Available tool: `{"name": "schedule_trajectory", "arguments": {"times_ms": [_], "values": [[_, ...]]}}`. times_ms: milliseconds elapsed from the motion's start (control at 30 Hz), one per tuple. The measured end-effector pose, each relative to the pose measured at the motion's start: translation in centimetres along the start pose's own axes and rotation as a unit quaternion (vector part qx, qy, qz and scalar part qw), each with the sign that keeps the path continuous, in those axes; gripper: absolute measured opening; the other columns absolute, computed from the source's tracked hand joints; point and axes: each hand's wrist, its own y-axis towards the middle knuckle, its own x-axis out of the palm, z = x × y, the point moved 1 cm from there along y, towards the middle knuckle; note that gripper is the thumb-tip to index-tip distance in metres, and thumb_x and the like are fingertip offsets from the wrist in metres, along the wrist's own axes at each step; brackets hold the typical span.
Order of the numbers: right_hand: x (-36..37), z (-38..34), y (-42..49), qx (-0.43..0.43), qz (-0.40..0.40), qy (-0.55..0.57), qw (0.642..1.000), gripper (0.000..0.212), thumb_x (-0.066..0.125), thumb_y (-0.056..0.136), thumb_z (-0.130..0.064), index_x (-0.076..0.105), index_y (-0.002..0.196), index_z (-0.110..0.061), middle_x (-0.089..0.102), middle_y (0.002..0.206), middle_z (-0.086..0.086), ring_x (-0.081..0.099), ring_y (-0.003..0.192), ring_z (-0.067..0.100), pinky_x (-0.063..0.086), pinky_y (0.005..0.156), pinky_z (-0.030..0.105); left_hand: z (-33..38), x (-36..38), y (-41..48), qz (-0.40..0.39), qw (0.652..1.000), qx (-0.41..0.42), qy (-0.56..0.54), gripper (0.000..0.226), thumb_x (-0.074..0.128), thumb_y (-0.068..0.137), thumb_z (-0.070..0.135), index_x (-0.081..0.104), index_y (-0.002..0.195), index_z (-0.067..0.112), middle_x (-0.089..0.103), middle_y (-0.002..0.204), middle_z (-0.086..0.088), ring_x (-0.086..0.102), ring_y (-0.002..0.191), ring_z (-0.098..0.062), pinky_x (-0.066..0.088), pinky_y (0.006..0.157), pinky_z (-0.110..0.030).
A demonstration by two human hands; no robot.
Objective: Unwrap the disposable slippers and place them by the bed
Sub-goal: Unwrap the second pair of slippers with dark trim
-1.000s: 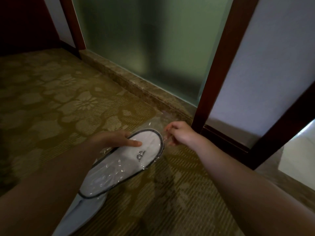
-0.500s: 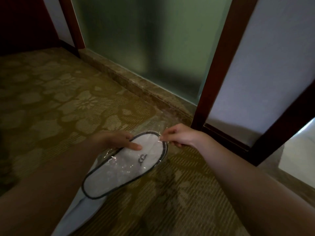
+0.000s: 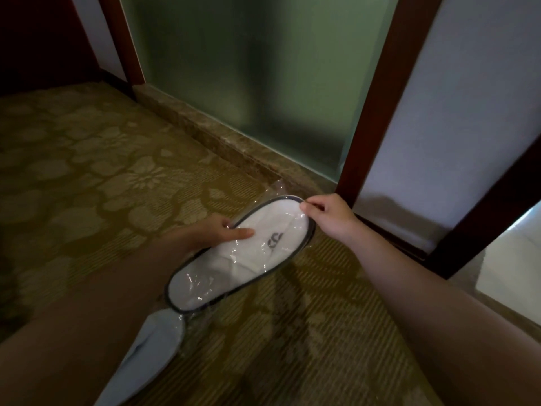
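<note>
My right hand (image 3: 328, 213) pinched the plastic wrapper (image 3: 279, 187) at the slipper (image 3: 234, 259) toe; its long axis ran back beneath my clamping left hand (image 3: 216, 234).

A wrapped slipper (image 3: 234, 259) lay at the centre of the frame, held above the carpet (image 3: 87, 177), inside a plastic wrapper (image 3: 278, 189) that stuck out past its upper end. The left hand (image 3: 213, 232) gripped its left edge; the right hand (image 3: 328, 213) pinched the wrapper at its upper right tip. A second slipper (image 3: 146, 356) hung below, toward lower left. A stone sill (image 3: 210, 133) and glass panel (image 3: 248, 68) stood behind, a wooden post (image 3: 377, 92) to their right.
</note>
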Motion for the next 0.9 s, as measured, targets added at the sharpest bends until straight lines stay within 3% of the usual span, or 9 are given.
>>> {"name": "schedule_trajectory", "arguments": {"times_ms": [67,200,300,400,533,633,767,900], "values": [[-0.1,0.3,0.0,0.001,0.043,0.005,0.999,0.027,0.048,0.094,-0.033,0.07,0.099,-0.017,0.069,0.097,0.001,0.061,0.095,0.018,0.047,0.088,0.036,0.4,0.2,0.1,0.009,1.0,0.006,-0.01,0.025,0.074,0.071,0.041,0.07,0.078,0.017,0.073,0.061,0.005,0.069,0.064,-0.01,0.051,0.05,-0.014],[-0.3,-0.1,0.3,-0.012,0.114,-0.005,0.993,0.03,0.048,0.094,-0.031,0.065,0.111,-0.014,0.059,0.116,0.004,0.054,0.107,0.02,0.039,0.09,0.03,0.7,0.6,0.2,0.011,1.0,-0.005,-0.005,0.034,0.073,0.072,0.044,0.073,0.089,0.015,0.075,0.081,-0.001,0.071,0.077,-0.016,0.054,0.062,-0.021],[-0.5,-0.1,0.2,-0.006,0.066,-0.007,0.998,0.027,0.048,0.094,-0.033,0.064,0.107,-0.016,0.06,0.11,0.002,0.055,0.105,0.018,0.04,0.088,0.03,0.4,0.5,-0.1,0.019,1.0,-0.002,0.004,0.033,0.071,0.074,0.043,0.072,0.093,0.016,0.075,0.076,0.004,0.07,0.072,-0.009,0.051,0.052,-0.012],[0.2,-0.1,-0.4,-0.004,0.014,-0.047,0.999,0.027,0.046,0.095,-0.035,0.063,0.103,-0.016,0.062,0.094,-0.002,0.058,0.091,0.015,0.041,0.078,0.029,-0.5,0.1,-0.1,0.042,0.998,-0.021,0.035,0.041,0.071,0.072,0.049,0.071,0.097,0.016,0.073,0.088,-0.001,0.069,0.083,-0.015,0.051,0.058,-0.016],[1.7,-0.2,-0.2,0.004,-0.017,-0.024,1.0,0.021,0.05,0.092,-0.037,0.061,0.092,-0.019,0.061,0.085,-0.005,0.06,0.086,0.016,0.048,0.074,0.031,-0.9,-0.6,-0.6,0.042,0.996,-0.044,0.062,0.066,0.07,0.042,0.074,0.069,0.083,0.023,0.069,0.078,0.005,0.067,0.078,-0.014,0.048,0.062,-0.023],[2.2,0.0,-0.1,0.026,-0.059,0.012,0.998,0.026,0.065,0.081,-0.042,0.064,0.094,-0.02,0.067,0.101,0.002,0.063,0.096,0.02,0.052,0.087,0.041,-1.4,-0.6,-0.8,0.056,0.99,-0.055,0.115,0.036,0.067,0.069,0.058,0.062,0.075,0.024,0.061,0.071,0.009,0.057,0.068,-0.007,0.041,0.056,-0.018],[2.7,0.6,-0.4,0.041,-0.084,0.027,0.995,0.023,0.069,0.08,-0.033,0.065,0.098,-0.02,0.068,0.106,0.004,0.063,0.099,0.021,0.052,0.091,0.043,-1.7,-0.5,-1.0,0.054,0.99,-0.051,0.12,0.042,0.069,0.066,0.054,0.054,0.046,0.02,0.053,0.039,0.014,0.051,0.047,-0.003,0.035,0.045,-0.015],[1.8,0.2,-0.1,0.037,-0.023,0.083,0.996,0.017,0.062,0.087,-0.026,0.067,0.102,-0.02,0.068,0.1,-0.001,0.063,0.096,0.017,0.05,0.087,0.034,-1.2,-0.5,-0.7,0.056,0.993,-0.038,0.093,0.025,0.068,0.077,0.045,0.063,0.063,0.025,0.063,0.043,0.016,0.059,0.053,0.003,0.042,0.041,-0.01]]}}
